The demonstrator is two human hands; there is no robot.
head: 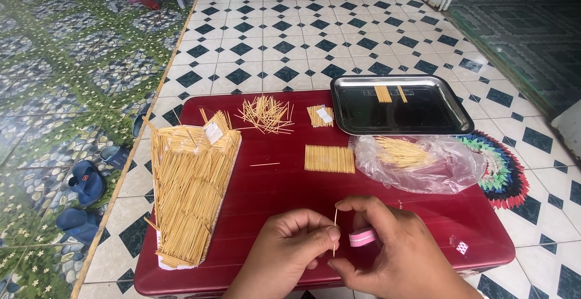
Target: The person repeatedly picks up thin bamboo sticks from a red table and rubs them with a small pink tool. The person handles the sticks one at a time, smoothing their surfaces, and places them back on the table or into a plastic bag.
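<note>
Low in the frame, the left hand [295, 243] and right hand [387, 244] both pinched one upright toothpick [335, 232]; the right hand also held a pink tape roll [362, 237].

A home's tiled floor [284, 32], with sandals [85, 181] left beside a low red counter [290, 178] and a crocheted mat [505, 175].

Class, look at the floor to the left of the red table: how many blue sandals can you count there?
3. One blue sandal lies left of the table, a second just below it, and a third nearer the table's edge. Others may be hidden under the table.
</note>
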